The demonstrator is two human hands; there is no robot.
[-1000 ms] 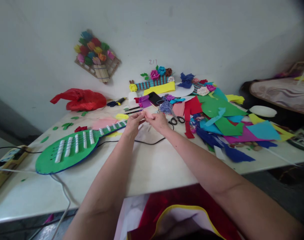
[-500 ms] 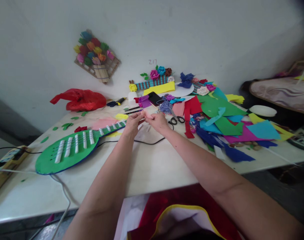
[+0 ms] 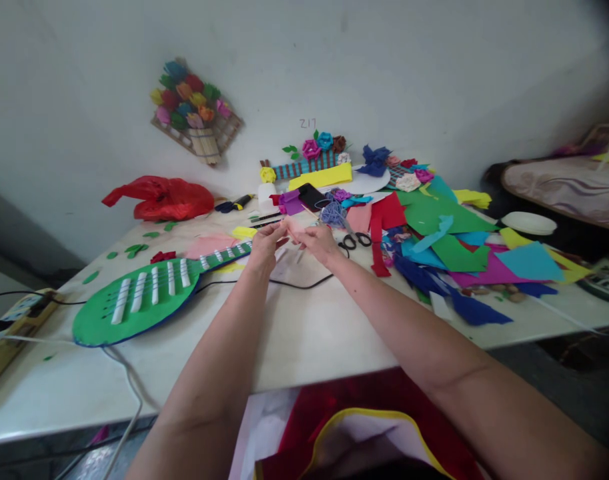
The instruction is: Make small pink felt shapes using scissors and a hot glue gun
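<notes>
Mid-frame, left hand (image 3: 267, 244) and right hand (image 3: 320, 241) apparently pinch pink paper (image 3: 292, 229), likely light, soft, tearable, best held by edges.

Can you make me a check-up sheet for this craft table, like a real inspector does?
Surface: pale, smooth tabletop, scattered with craft bits.
Job's things: small, thin pink paper piece, held between both hands; its exact shape is hard to tell.
Clutter: bright coloured paper scraps heaped at right; black-handled metal scissors beside the right hand; green, round-bodied paper instrument with white strips at left.
Hands: left hand and right hand both pinch the pink paper.
Cables: thin black cord crosses the tabletop; thin white cable hangs over the front edge.
Surroundings: pale, plain wall bearing a multicoloured paper flower bouquet.
</notes>
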